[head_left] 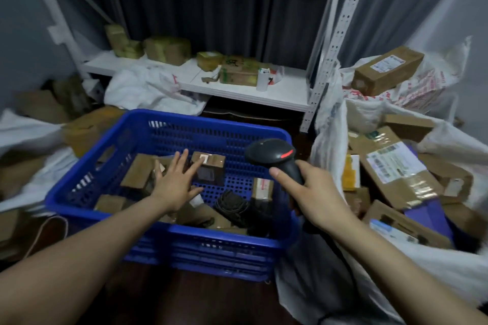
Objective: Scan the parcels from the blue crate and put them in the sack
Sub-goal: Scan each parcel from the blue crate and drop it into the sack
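So the small cardboard parcel point(208, 166) with the pale label on top is sitting toward the far side of the blue crate point(224, 239), about midway along. The left hand point(175, 185) is hovering right over it, fingers straight and spread wide, holding nothing. The fingertips are lying over the box's near-left corner, but I can't tell if they're actually touching it.

The right hand point(314, 198) is gripping the handle of a black barcode scanner point(272, 155), with the index finger stretched out along the front. The scanner head is showing a red strip and hanging above the crate's right edge.

More brown parcels are lying along the crate's left side and near edge, and a labelled one point(262, 188) is standing by the right wall. A dark coiled bundle point(232, 203) is lying beside it; too blurry to say what it is.

The white sack point(330, 124) is slumping just beside the crate's right wall, mouth open, with a big labelled parcel point(396, 166) and other boxes piling inside.

Behind everything, a white metal shelf point(264, 92) is carrying taped boxes and a crumpled white bag point(153, 87).
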